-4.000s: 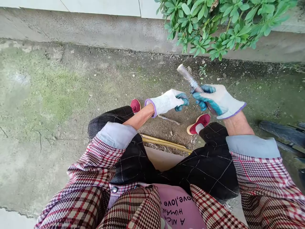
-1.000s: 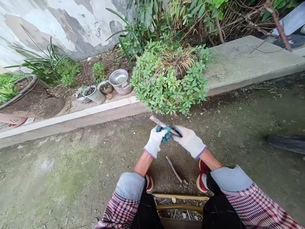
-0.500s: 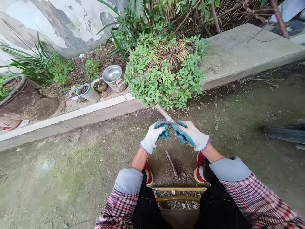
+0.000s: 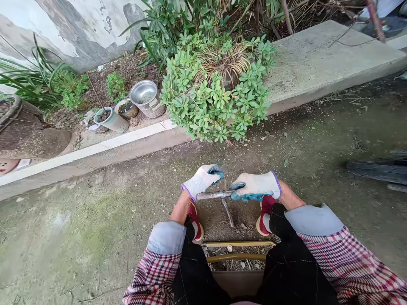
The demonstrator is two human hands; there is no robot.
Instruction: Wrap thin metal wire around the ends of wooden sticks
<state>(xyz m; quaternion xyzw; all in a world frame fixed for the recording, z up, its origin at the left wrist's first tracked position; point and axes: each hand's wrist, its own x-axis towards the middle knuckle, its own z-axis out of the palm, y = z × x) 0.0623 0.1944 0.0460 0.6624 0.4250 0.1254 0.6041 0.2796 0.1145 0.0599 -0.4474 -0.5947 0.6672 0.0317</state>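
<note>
On the near side of the leafy bush point(image 4: 216, 112), the right hand point(image 4: 254, 187) has its grip closed round a stick point(image 4: 204, 196) already banded with wound wire point(image 4: 220, 195), free end bare; the left hand point(image 4: 206, 178) is curled, contents indeterminable, and what winding remains cannot be judged.

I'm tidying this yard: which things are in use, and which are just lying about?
In use:
- wire-wound stick, in the right hand
- gloves
- perhaps the other stick, on the ground

Lying about:
- metal pot
- pale plant pot
</note>
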